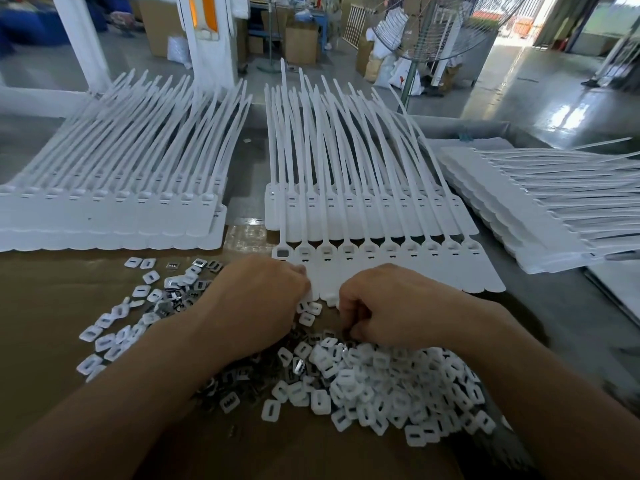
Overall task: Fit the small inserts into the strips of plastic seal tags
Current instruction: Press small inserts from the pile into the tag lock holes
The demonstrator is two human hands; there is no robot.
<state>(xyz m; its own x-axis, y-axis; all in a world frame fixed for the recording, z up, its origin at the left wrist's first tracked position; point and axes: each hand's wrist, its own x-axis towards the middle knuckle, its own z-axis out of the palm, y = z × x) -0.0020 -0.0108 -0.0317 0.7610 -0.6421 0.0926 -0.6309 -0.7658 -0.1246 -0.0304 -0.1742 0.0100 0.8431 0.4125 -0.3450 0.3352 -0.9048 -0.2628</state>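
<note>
Head view: a person's left hand (256, 299) and right hand (391, 306) meet at the near edge of a flat white strip of plastic seal tags (415, 271), which lies on brown cardboard (45, 306) in front of stacked strips (346, 209). Both hands' fingers curl under with the tips hidden, so their grip cannot be told. Glossy square slotted white inserts (381, 382) heap beneath the right wrist; darker metallic pieces (180, 292) blur at left.

head-worn view, looking down, near table (52, 341)
</note>
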